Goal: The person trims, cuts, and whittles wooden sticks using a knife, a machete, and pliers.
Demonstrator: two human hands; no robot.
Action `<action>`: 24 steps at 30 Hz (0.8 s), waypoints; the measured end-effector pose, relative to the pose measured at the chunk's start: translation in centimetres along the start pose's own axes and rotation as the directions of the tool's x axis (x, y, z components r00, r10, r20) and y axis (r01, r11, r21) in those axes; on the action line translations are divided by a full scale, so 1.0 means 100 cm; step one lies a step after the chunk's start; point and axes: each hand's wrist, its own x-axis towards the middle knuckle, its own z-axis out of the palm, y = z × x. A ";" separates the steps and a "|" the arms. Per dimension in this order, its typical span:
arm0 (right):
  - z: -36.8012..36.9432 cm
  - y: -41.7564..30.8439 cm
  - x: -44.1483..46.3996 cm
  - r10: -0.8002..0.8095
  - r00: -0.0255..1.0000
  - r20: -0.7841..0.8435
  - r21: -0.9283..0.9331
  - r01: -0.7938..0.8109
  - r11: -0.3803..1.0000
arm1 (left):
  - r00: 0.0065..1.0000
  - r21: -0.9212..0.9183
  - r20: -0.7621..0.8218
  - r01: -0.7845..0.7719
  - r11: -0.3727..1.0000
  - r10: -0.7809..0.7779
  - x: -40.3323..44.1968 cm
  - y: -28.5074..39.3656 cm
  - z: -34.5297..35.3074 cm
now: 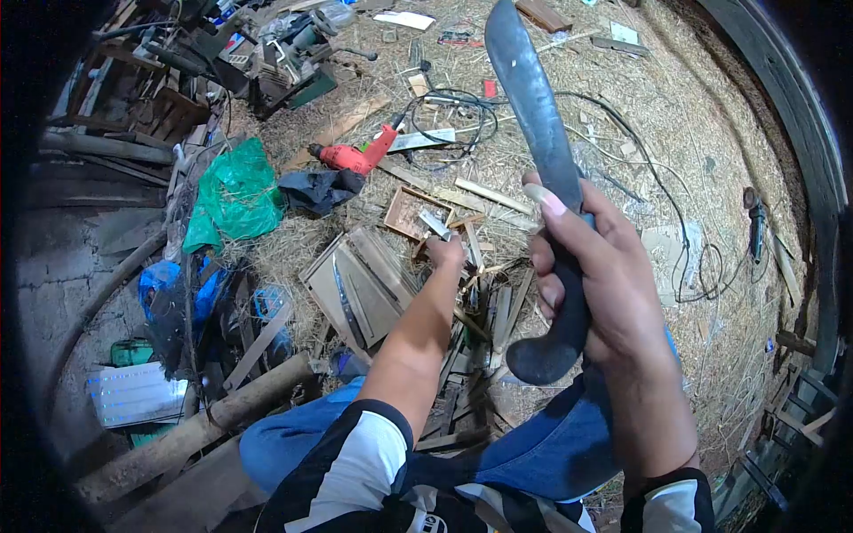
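A large knife with a broad grey blade [530, 93] and a black curved handle stands upright in my right hand [600, 258]. The fingers wrap round the handle, with the thumb across its upper part, and the blade points up and away. Lower and to the left, my left hand [446, 252] reaches down beside a small wooden box [400, 213]. A pale flat piece [433, 222] projects from the fingers of that hand over the box edge. Most of the left fingers are hidden. Left of my forearm, a long thin blade [343, 289] lies on wooden boards [378, 258].
A red drill [355, 158] lies beyond the box, next to a black cloth [320, 189] and a green plastic bag [235, 200]. Black cable [458, 120] coils behind. Wood scraps and straw cover the ground. A thick pole [204, 426] lies at lower left; an angle grinder [755, 226] is at right.
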 end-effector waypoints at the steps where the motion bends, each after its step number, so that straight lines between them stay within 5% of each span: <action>1: 0.001 -0.001 0.000 -0.029 1.000 0.007 0.006 0.029 1.000 | 0.989 0.087 -0.135 -0.045 0.995 0.056 0.006 -0.001 0.002; 4: 0.001 0.002 -0.001 -0.066 0.998 -0.001 -0.018 0.066 0.998 | 0.914 0.304 -0.346 -0.106 0.947 0.213 -0.013 0.006 0.008; 10: -0.007 0.004 0.001 -0.025 1.000 -0.018 -0.011 0.025 1.000 | 0.883 0.373 -0.412 -0.061 0.926 0.224 0.007 -0.002 0.014; 14: -0.015 0.005 0.002 -0.010 1.000 -0.007 0.024 0.010 1.000 | 0.853 0.468 -0.232 -0.323 0.822 0.467 0.008 0.000 0.000; 17: -0.022 0.004 -0.001 -0.014 1.000 -0.004 0.045 0.015 0.999 | 0.819 0.564 -0.170 -0.376 0.735 0.549 0.013 0.002 0.001; 24: -0.038 0.000 -0.002 -0.065 0.998 -0.017 0.031 0.066 0.997 | 0.881 0.338 -0.103 -0.405 0.849 0.461 0.042 0.009 0.004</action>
